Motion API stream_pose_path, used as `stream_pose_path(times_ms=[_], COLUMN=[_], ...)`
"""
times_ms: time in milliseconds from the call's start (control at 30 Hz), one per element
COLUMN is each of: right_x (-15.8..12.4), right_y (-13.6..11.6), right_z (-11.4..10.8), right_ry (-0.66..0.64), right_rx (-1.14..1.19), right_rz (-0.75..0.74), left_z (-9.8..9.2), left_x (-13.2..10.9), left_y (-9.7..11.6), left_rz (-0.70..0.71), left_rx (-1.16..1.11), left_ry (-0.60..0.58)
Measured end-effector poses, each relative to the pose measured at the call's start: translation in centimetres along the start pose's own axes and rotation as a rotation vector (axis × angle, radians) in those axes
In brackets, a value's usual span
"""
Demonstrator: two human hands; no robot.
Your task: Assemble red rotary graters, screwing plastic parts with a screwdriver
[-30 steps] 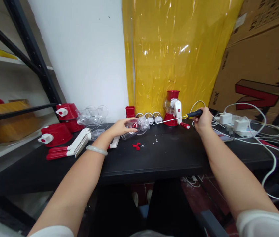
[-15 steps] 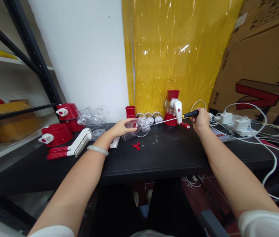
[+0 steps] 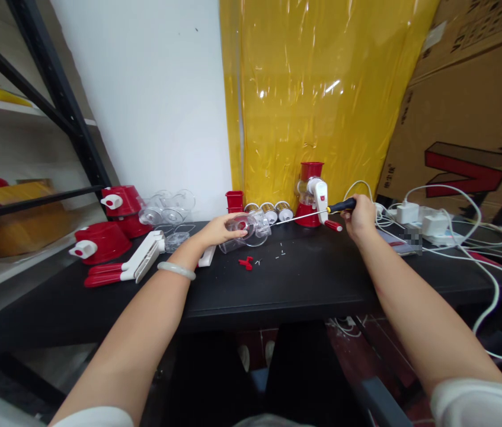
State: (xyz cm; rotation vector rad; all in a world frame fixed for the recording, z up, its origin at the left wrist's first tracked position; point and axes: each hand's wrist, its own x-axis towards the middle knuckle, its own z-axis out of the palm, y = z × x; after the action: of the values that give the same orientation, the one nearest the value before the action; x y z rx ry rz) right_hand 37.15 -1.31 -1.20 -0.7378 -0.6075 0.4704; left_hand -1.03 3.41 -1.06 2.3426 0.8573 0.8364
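My left hand [image 3: 221, 230] is closed round a clear plastic housing [image 3: 256, 230] that lies on its side, with a red piece showing inside it. In my right hand [image 3: 361, 214] is a screwdriver [image 3: 342, 206] with a black and yellow handle. Its long shaft points left, and the tip meets the right end of the housing; the exact contact is too small to make out. In front of the housing lie a red plastic part [image 3: 246, 263] and several tiny pins or screws [image 3: 281, 253]. A red and white rotary grater [image 3: 312, 196] stands upright behind the shaft.
Several metal drums [image 3: 283, 211] and a red hopper [image 3: 234, 200] stand at the back. On the left are red bases [image 3: 101, 242], clear housings [image 3: 174, 206] and white crank handles with red grips [image 3: 137, 265]. White cables and chargers [image 3: 434, 225] spread over the right side.
Almost nothing differs. My right hand and the screwdriver have shifted very slightly left; my left hand and the housing stay put.
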Motion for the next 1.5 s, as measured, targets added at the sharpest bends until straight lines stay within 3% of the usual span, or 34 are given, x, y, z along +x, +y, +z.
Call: stream_pose_path(times_ms=[700, 1233, 1500], right_x=[-0.2, -0.6, -1.0], right_y=[1.0, 0.7, 0.3], right_z=[-0.2, 0.2, 0.3], right_ry=[-0.112, -0.110, -0.133], right_rx=[-0.039, -0.041, -0.159], right_rz=[0.006, 0.048, 0.037], left_z=[0.3, 0.4, 0.4], left_x=[0.0, 0.0, 0.0], left_y=[0.2, 0.5, 0.5], left_rz=[-0.020, -0.012, -0.005], left_rx=[-0.018, -0.029, -0.016], left_ry=[-0.010, -0.018, -0.027])
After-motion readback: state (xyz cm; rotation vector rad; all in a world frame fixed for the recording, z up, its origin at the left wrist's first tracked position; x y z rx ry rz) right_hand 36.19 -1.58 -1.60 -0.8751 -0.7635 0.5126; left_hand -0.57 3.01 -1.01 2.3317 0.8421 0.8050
